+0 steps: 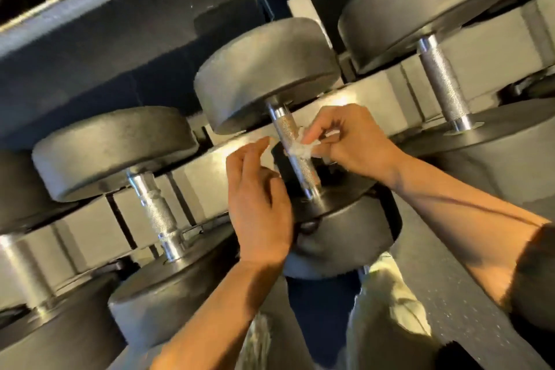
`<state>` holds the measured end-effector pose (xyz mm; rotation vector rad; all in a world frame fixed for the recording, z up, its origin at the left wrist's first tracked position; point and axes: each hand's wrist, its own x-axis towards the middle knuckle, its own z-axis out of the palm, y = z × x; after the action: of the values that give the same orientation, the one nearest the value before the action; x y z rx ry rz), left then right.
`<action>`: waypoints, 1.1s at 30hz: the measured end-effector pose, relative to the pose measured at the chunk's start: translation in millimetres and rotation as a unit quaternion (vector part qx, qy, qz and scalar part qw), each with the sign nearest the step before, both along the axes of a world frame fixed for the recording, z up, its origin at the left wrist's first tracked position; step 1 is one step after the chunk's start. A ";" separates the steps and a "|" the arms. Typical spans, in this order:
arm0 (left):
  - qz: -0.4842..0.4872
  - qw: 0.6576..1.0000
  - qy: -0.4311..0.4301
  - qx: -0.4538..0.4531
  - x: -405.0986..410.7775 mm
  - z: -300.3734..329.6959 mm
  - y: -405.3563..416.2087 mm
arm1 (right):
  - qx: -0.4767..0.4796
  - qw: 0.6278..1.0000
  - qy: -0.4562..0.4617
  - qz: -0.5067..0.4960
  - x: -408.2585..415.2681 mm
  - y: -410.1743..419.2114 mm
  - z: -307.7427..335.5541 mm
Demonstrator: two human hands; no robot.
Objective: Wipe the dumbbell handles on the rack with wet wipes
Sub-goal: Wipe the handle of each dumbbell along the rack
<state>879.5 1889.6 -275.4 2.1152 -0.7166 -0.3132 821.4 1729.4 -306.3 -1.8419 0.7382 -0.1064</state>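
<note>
Head view: right hand (345, 141) fingers pinch a wipe (300, 149) against the middle handle (295, 150). Left hand (258, 204) hangs loosely curled, grasping nothing, just beside. Advise wrapping the wipe fully round, then stroking end to end.

The right hand (345, 141) hides part of the crumpled wipe (300, 151); motion blur smears the rack (375, 99).

This is a gym's weight area: black round-headed dumbbells (264, 69) with knurled steel handles (295, 153) sit side by side on a tiered rack (90, 9), and dark speckled rubber flooring (444, 294) lies below that rack.
</note>
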 end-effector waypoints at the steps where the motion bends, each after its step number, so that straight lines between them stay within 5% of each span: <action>1: 0.022 1.000 0.014 0.006 -6.4 2.7 -5.3 | 0.015 1.000 0.006 0.015 -4.1 0.3 1.9; 9: 0.139 0.988 0.002 0.065 -34.5 11.1 -37.0 | 0.024 0.978 0.051 0.202 -18.2 -4.6 13.7; 14: 0.160 0.984 -0.017 0.078 -37.3 11.5 -37.3 | 0.020 0.999 0.025 -0.031 -8.5 -18.9 0.2; 17: 0.152 0.983 -0.025 0.096 -36.1 11.7 -40.0 | 0.039 0.996 0.002 -0.079 10.8 -26.1 -9.6; 27: 0.143 0.984 -0.011 0.108 -33.8 9.8 -38.9 | 0.208 0.977 -0.037 -0.039 21.2 -21.1 -21.3; 33: 0.134 0.984 -0.008 0.119 -33.3 10.2 -39.1 | 0.170 0.985 -0.014 0.000 2.5 -16.6 -27.7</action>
<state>846.2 1850.5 -265.2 2.4103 -0.4097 -0.2428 823.8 1712.8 -334.0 -1.5129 0.6905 -0.0041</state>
